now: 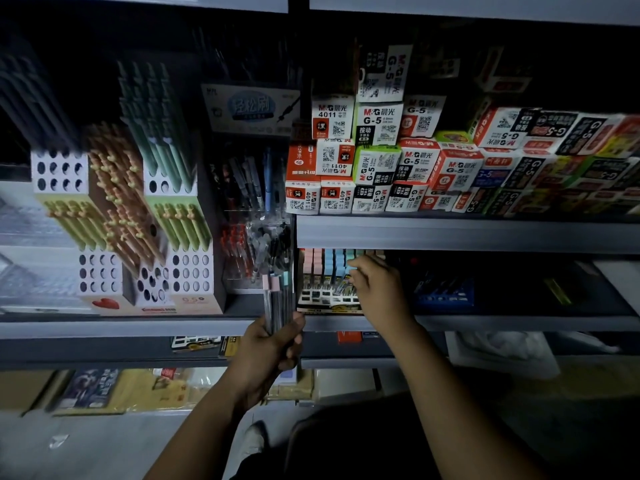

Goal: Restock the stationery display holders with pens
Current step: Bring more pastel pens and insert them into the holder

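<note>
My left hand (273,344) grips a bundle of pens (277,299) upright in front of the shelf edge; their pink and pale blue caps point up. My right hand (375,289) reaches into the lower shelf and pinches a blue-capped pen (348,275) at the display holder (329,301), a black and white slotted box with rows of pink and blue capped pens (323,263) standing in it. My fingers hide the pen's lower part.
White perforated holders (100,273) with green and orange pens stand at the left. A clear holder (256,251) with dark and red pens is beside them. Stacked refill boxes (381,168) fill the upper right shelf. Grey shelf edges (467,233) run across. Cartons lie on the floor.
</note>
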A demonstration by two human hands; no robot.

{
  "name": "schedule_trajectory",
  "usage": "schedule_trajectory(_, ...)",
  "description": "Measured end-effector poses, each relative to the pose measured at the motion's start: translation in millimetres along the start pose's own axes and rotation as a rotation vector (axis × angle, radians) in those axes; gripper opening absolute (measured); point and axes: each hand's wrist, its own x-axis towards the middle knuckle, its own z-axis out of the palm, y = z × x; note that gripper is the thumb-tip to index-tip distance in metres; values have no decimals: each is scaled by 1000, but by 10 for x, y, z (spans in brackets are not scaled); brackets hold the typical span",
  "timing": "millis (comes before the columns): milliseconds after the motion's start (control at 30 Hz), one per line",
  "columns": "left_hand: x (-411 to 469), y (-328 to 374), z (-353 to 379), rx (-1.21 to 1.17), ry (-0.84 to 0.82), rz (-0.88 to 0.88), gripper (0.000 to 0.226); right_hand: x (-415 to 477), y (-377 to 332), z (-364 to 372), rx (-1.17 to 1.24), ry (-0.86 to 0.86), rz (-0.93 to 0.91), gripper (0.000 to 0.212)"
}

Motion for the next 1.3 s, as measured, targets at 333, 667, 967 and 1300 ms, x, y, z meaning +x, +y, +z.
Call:
schedule_trajectory(333,-70,43,47,21,10,-8,15,21,-91,184,-163,-32,-11,13)
schedule_trajectory(667,-3,-40,-52,-31,37,-11,18,42,-41,194,-267,-26,-52,19)
schedule_trajectory(967,23,-25,-37,-13,34,-6,17,22,-22,177,-289,25,-53,14)
schedule_trajectory(1300,-16,58,0,9,3,1,17,-100,96,82,-143,56,29,21)
